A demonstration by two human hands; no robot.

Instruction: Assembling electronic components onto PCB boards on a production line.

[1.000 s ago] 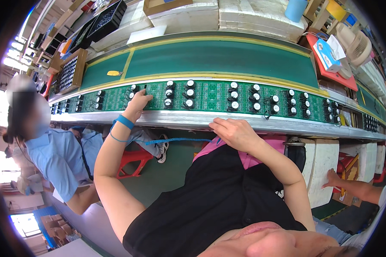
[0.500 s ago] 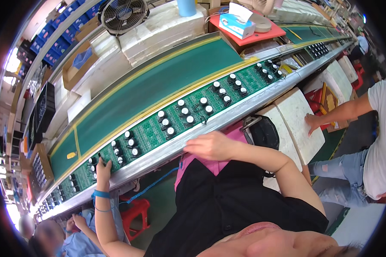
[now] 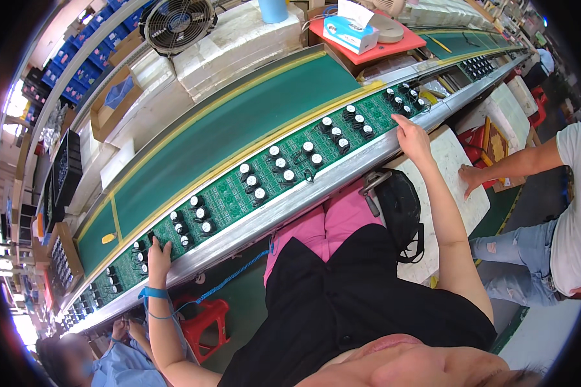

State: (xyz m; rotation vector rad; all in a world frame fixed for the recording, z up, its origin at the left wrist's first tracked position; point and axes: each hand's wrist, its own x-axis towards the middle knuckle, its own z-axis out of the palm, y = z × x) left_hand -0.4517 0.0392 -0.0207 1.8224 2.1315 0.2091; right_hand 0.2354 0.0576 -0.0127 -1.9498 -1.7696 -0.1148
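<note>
- head view: we see a slanting row of green circuit boards (image 3: 224, 195) in front of us, laid along a silvery metal rail (image 3: 271, 217)
- round white-topped parts (image 3: 275, 150) with black leads stand on the boards in short columns
- left hand (image 3: 159, 258): over the boards toward the left end, thumb apart from forefinger, narrow gap; dark bit right at the fingertips, we can't tell if it's gripped
- blue wrist strap (image 3: 153, 293) on that wrist, coiled blue cord (image 3: 231, 277) running off toward our middle
- right hand (image 3: 414, 140): near the boards' right end, forefinger stretched to the edge, other fingers curled in; we can't tell if anything is held or if the tip touches
- behind the boards we have a green belt (image 3: 239, 122) edged in yellow tape, small yellow item (image 3: 109, 238) on it
- tissue box (image 3: 350, 34) on a red tray (image 3: 403, 46), far side
- at right, a co-worker's hand (image 3: 469, 180) on a white foam block (image 3: 475, 209)
- lower left, red stool (image 3: 206, 326) beside a co-worker in a blue top (image 3: 126, 366)
</note>
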